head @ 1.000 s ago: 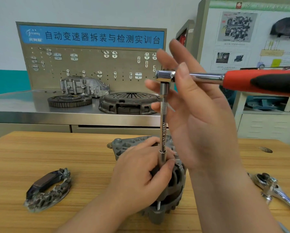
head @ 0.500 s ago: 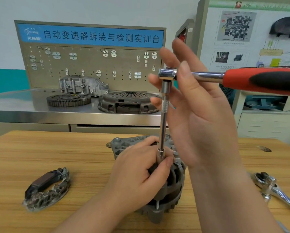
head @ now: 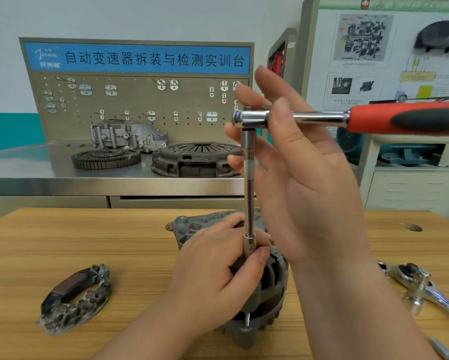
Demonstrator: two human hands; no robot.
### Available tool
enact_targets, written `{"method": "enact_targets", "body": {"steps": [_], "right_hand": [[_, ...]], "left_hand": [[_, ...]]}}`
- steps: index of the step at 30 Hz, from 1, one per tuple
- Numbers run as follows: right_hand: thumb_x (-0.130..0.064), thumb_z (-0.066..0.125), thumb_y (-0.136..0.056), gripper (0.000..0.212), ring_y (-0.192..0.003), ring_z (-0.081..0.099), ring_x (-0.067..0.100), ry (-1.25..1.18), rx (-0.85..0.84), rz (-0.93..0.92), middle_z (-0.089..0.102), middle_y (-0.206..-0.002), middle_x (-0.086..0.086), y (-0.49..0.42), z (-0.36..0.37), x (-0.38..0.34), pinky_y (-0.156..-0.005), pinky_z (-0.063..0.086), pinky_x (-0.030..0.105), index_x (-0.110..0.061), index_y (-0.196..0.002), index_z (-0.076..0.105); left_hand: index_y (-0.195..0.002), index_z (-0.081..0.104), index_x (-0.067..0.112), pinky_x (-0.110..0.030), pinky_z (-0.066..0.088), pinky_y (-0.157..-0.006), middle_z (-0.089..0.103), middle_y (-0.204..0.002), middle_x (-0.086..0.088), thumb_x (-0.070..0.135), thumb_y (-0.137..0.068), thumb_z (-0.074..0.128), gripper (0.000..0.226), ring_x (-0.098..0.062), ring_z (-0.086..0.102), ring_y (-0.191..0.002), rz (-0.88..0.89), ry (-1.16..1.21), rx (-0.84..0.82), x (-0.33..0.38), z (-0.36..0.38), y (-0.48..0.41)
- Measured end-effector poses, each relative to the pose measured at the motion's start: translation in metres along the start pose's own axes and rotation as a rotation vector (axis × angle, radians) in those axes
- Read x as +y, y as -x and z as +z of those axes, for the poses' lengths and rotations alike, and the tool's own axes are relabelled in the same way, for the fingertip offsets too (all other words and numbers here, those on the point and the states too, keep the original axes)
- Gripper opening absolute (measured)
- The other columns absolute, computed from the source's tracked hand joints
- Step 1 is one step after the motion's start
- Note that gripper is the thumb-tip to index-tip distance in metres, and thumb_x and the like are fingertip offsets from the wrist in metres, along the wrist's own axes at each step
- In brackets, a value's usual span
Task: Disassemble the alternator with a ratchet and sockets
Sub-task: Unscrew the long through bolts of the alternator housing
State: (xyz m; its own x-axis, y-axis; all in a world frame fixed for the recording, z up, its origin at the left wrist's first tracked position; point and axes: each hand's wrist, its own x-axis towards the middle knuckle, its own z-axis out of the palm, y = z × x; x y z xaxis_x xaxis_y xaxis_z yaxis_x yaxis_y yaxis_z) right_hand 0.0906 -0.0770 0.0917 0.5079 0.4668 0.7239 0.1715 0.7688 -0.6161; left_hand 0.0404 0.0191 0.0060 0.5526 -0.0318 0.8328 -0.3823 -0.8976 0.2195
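A grey alternator stands on edge on the wooden table. A chrome extension bar rises upright from it to the head of a ratchet with a red and black handle that points right. My left hand rests on the alternator and pinches the bar's lower end between thumb and forefinger. My right hand is raised at the ratchet head, thumb across the front of its chrome neck and fingers spread behind it. The bolt under the bar is hidden.
A removed rectifier part lies on the table to the left. A second chrome ratchet lies at the right edge. Behind, a steel bench carries a clutch cover, a flywheel and a housing.
The ratchet head and my right hand have shifted only slightly. Both hands keep their holds, and the alternator has not moved.
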Motion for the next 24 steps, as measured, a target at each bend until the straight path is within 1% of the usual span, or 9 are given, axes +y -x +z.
{"method": "enact_targets", "body": {"steps": [3,5,7,10,12,14,18,21,24], "right_hand": [[-0.025,0.054,-0.088,0.024,-0.094,0.063,0.016,-0.036,-0.02,-0.007,0.07,-0.111,-0.007,0.0013,0.0006,-0.0006,-0.075,0.049,0.027,-0.027,-0.106,0.069],[-0.028,0.049,-0.091,0.026,-0.09,0.067,0.017,-0.061,-0.036,0.017,0.07,-0.112,-0.006,0.0014,0.001,0.0004,-0.076,0.049,0.028,-0.027,-0.11,0.066],[-0.033,0.044,-0.093,0.029,-0.087,0.07,0.018,-0.078,-0.044,0.05,0.071,-0.113,-0.006,0.0007,-0.0007,0.0014,-0.078,0.049,0.029,-0.026,-0.113,0.063],[-0.041,0.039,-0.095,0.037,-0.084,0.071,0.02,-0.116,-0.037,0.094,0.073,-0.111,-0.003,0.0001,-0.0014,0.0023,-0.078,0.052,0.03,-0.022,-0.119,0.058],[-0.04,0.039,-0.095,0.036,-0.083,0.071,0.02,-0.099,-0.026,0.083,0.073,-0.109,0.0,0.0005,-0.0003,0.003,-0.075,0.052,0.029,-0.023,-0.12,0.058],[-0.034,0.044,-0.095,0.027,-0.085,0.068,0.017,-0.021,-0.016,0.026,0.072,-0.109,-0.001,0.0008,0.0013,0.0027,-0.072,0.052,0.027,-0.027,-0.114,0.061],[-0.024,0.054,-0.09,0.023,-0.092,0.065,0.017,0.077,0.001,-0.068,0.07,-0.114,-0.004,0.0014,0.0022,0.0001,-0.074,0.049,0.028,-0.03,-0.108,0.067],[-0.028,0.05,-0.091,0.026,-0.092,0.068,0.02,0.016,-0.006,-0.019,0.069,-0.119,-0.003,0.0014,0.0021,0.0006,-0.076,0.05,0.03,-0.029,-0.112,0.066],[-0.038,0.046,-0.093,0.031,-0.086,0.071,0.021,-0.055,-0.012,0.043,0.071,-0.117,-0.001,0.001,0.0002,0.0007,-0.076,0.051,0.029,-0.025,-0.116,0.062]], "left_hand": [[-0.067,0.034,0.033,-0.02,0.034,-0.054,0.044,-0.066,0.013,0.035,-0.095,0.039,0.028,0.002,0.044,-0.066,-0.007,-0.005,-0.029,-0.0009,-0.0005,0.0007],[-0.065,0.038,0.025,-0.017,0.03,-0.055,0.043,-0.067,0.013,0.039,-0.096,0.037,0.033,0.002,0.043,-0.066,-0.022,0.007,-0.038,-0.0014,-0.0014,0.0017],[-0.063,0.04,0.023,-0.02,0.031,-0.054,0.043,-0.066,0.013,0.039,-0.095,0.037,0.036,-0.001,0.044,-0.065,-0.038,0.014,-0.04,-0.0016,-0.0013,0.0024],[-0.06,0.041,0.019,-0.025,0.035,-0.051,0.044,-0.063,0.007,0.034,-0.091,0.043,0.035,-0.004,0.044,-0.063,-0.066,0.016,-0.026,-0.0009,0.0003,0.0024],[-0.061,0.039,0.021,-0.026,0.036,-0.051,0.044,-0.064,0.007,0.033,-0.089,0.045,0.031,-0.003,0.045,-0.063,-0.083,0.016,-0.019,-0.0001,0.0005,0.0016],[-0.065,0.036,0.024,-0.026,0.038,-0.052,0.046,-0.067,0.007,0.034,-0.089,0.045,0.028,-0.002,0.045,-0.065,-0.081,-0.01,-0.012,-0.0002,0.0001,0.0014],[-0.068,0.033,0.039,-0.022,0.037,-0.052,0.047,-0.071,0.009,0.035,-0.09,0.043,0.024,0.002,0.045,-0.068,-0.05,-0.024,-0.023,-0.0001,-0.0002,0.0005],[-0.063,0.037,0.025,-0.025,0.037,-0.053,0.047,-0.066,0.008,0.036,-0.093,0.043,0.032,0.002,0.045,-0.068,-0.042,0.022,-0.019,-0.0014,-0.0002,0.0014],[-0.061,0.042,0.018,-0.026,0.037,-0.054,0.047,-0.065,0.008,0.037,-0.094,0.041,0.038,-0.001,0.048,-0.07,-0.042,0.073,-0.029,-0.0024,-0.0003,0.0027]]}}
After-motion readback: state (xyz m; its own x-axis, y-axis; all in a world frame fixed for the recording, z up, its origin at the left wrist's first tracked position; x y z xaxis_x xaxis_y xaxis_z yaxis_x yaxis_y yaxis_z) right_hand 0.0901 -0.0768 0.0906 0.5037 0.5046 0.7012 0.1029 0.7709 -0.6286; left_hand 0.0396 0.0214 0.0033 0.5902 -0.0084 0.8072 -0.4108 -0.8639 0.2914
